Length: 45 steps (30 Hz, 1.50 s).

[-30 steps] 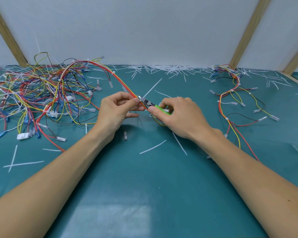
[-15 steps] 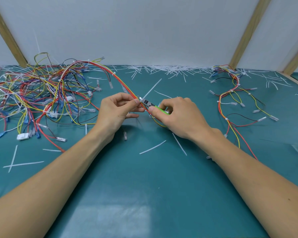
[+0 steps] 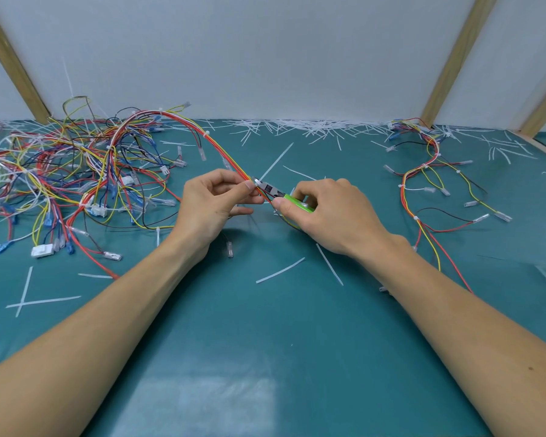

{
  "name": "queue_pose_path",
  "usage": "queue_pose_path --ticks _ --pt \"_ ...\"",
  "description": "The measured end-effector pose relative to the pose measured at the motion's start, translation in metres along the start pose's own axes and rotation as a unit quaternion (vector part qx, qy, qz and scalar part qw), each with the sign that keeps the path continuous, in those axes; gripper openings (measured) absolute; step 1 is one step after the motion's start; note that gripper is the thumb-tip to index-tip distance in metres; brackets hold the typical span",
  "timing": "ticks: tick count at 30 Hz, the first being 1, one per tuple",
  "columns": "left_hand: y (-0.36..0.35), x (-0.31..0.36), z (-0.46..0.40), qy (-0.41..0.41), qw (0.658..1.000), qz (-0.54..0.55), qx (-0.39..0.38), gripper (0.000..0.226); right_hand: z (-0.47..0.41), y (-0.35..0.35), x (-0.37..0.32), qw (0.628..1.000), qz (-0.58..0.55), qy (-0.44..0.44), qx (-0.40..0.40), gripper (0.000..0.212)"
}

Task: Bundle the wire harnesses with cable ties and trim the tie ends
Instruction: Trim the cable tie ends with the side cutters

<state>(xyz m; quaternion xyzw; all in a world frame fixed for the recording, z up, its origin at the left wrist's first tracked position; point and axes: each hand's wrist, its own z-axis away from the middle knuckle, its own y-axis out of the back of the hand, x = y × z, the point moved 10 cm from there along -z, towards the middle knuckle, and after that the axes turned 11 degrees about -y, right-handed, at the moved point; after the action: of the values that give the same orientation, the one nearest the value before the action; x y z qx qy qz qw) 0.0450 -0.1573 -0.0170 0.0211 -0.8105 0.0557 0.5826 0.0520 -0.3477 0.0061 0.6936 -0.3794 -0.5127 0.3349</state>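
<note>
Left hand (image 3: 215, 203) pinches the wire harness (image 3: 224, 152) between thumb and forefinger, right where the red, orange and yellow strands come down off the pile to mid-counter. Right hand (image 3: 325, 212) is curled round the green handles of the side cutters (image 3: 284, 197), thumb on top; the steel nose points up-left and sits against the bundle just beside the left fingertips (image 3: 249, 185). The cable tie (image 3: 256, 180) under the nose is too small to make out clearly; its free tail (image 3: 275, 162) seems to run up and away over the teal counter (image 3: 265, 326). Whether the blades are closed, cannot tell. Judged step: trimming the tie end. To do it well, lay the flat face of the cutters flush against the tie head, keep the blades clear of the wire insulation, hold the harness steady with the pinch, and snip in one squeeze so no sharp stub is left. Main risk is nicking a strand. Tangled harnesses (image 3: 70, 178) lie at left, one tied harness (image 3: 423, 171) well apart at right, cut offcuts (image 3: 312, 126) scattered along the back edge.
</note>
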Motion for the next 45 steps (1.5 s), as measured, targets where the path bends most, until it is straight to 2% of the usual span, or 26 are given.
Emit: queue_pose_path --ticks 23,45 --pt "0.0000 -0.0001 -0.0003 -0.002 1.000 0.000 -0.008 0.006 -0.0007 -0.0022 -0.0003 1.000 0.002 0.002 0.003 0.055" --pt "-0.0011 0.0025 0.0004 -0.021 1.000 -0.004 0.001 0.006 -0.0015 -0.0037 0.0001 0.999 -0.009 0.001 -0.032 0.059"
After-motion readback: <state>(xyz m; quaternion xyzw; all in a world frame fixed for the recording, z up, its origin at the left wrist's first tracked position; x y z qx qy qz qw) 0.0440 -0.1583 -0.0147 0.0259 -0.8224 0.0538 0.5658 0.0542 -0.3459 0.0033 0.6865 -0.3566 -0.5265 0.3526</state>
